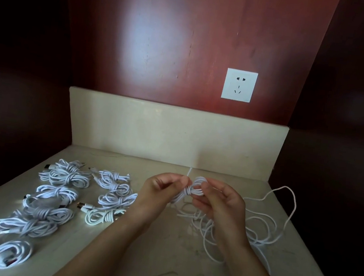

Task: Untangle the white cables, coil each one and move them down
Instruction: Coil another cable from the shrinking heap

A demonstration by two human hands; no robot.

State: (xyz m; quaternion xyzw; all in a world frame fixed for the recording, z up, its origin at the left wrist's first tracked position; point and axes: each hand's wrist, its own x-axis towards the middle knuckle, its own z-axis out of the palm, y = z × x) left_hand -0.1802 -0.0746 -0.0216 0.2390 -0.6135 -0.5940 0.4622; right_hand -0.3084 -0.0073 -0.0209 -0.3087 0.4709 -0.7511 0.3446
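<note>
"Where do the arms sit?"

"Both are bare and come in from the near edge. The left forearm (103, 245) slants toward the far right and the right forearm (249, 270) toward the far left, so the wrists draw close near the middle."

"And the left grip?"

"The left grip (158, 192) pinches with thumb and forefinger at its far tip, on a strand of the coiled cable (193, 190). Its other fingers are curled in below."

"The right one?"

"The right grip (221, 202) is just to the right. Its fingers curl leftward round the same bundle, with the thumb lower down and pointing left. The two sets of fingertips nearly meet."
</note>
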